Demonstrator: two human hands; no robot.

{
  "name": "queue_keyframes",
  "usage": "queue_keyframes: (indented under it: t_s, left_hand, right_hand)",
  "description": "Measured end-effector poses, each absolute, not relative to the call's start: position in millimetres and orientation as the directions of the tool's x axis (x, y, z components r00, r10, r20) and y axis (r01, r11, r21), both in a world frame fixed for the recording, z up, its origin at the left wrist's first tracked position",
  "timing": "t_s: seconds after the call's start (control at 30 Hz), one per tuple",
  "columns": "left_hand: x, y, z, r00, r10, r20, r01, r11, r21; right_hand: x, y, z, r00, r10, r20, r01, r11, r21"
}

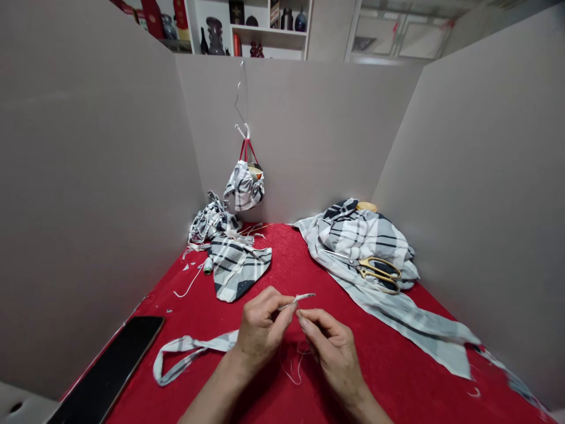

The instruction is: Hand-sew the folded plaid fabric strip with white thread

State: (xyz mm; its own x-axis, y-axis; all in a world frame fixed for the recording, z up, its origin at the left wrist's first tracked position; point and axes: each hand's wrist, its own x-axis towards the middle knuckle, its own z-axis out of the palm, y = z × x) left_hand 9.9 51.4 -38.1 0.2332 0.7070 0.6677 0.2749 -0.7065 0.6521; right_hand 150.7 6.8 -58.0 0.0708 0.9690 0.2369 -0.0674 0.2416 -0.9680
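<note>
My left hand (265, 324) pinches the end of a narrow grey and white cloth strip (176, 359); the strip passes behind that hand and loops on the red cloth to its left. Close beside it, my right hand (331, 347) has thumb and forefinger pressed together on a thin thread or needle, too fine to tell which, against the strip's end. White thread (291, 374) hangs in loose loops between the hands.
Scissors (379, 271) lie on heaped checked fabric (366, 235) at right. At left are cloth scraps (241, 265), a thread spool (208, 266) and a black phone (115, 365). A checked bag (245, 187) hangs at the back panel (318, 141).
</note>
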Motion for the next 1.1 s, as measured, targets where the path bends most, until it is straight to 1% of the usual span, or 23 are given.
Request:
queue_keyframes:
  t_s: [0.2, 0.4, 0.47, 0.6, 0.7, 0.83, 0.93, 1.0, 1.03, 1.1]
  left_hand:
    - [10.1, 51.5, -37.1, 0.235, 0.719, 0.654, 0.277, -0.695, 0.664]
    - [7.9, 50.0, -36.2, 0.282, 0.677, 0.68, 0.287, -0.736, 0.614]
    - [8.2, 49.6, -37.8, 0.307, 0.656, 0.69, 0.274, -0.755, 0.595]
    - [9.1, 50.1, -40.7, 0.4, 0.583, 0.707, 0.264, -0.812, 0.521]
    - [8.0, 51.6, -41.1, 0.409, 0.594, 0.693, 0.298, -0.805, 0.513]
    - [7.7, 51.1, -40.8, 0.346, 0.636, 0.69, 0.342, -0.77, 0.538]
    - [9.8, 48.3, -40.1, 0.391, 0.616, 0.684, 0.348, -0.787, 0.51]
    - [10.4, 47.1, -38.7, 0.446, 0.607, 0.658, 0.338, -0.795, 0.504]
    - [10.2, 47.0, -37.6, 0.467, 0.613, 0.638, 0.327, -0.79, 0.519]
    - [8.6, 47.7, -34.8, 0.474, 0.652, 0.592, 0.296, -0.751, 0.59]
  right_hand:
    - [152.1, 7.6, -58.2, 0.054, 0.967, 0.247, -0.066, 0.251, -0.966]
    - [152.6, 6.9, -58.1, 0.054, 0.968, 0.245, -0.076, 0.249, -0.966]
    - [152.9, 8.8, -58.4, 0.065, 0.973, 0.222, -0.094, 0.227, -0.969]
    - [154.8, 14.4, -59.7, 0.07, 0.995, 0.066, -0.198, 0.078, -0.977]
    - [156.0, 15.6, -58.7, 0.021, 1.0, -0.023, -0.32, -0.015, -0.947]
    - [153.5, 13.0, -55.7, -0.021, 1.0, 0.012, -0.464, 0.001, -0.886]
    - [151.5, 12.3, -55.3, 0.034, 0.999, 0.038, -0.502, 0.05, -0.864]
    - [155.4, 13.5, -55.3, 0.052, 0.997, 0.049, -0.467, 0.067, -0.882]
    - [159.7, 14.7, -55.1, 0.054, 0.997, 0.053, -0.411, 0.07, -0.909]
    - [172.5, 18.2, -53.2, 0.085, 0.995, 0.055, -0.233, 0.073, -0.97]
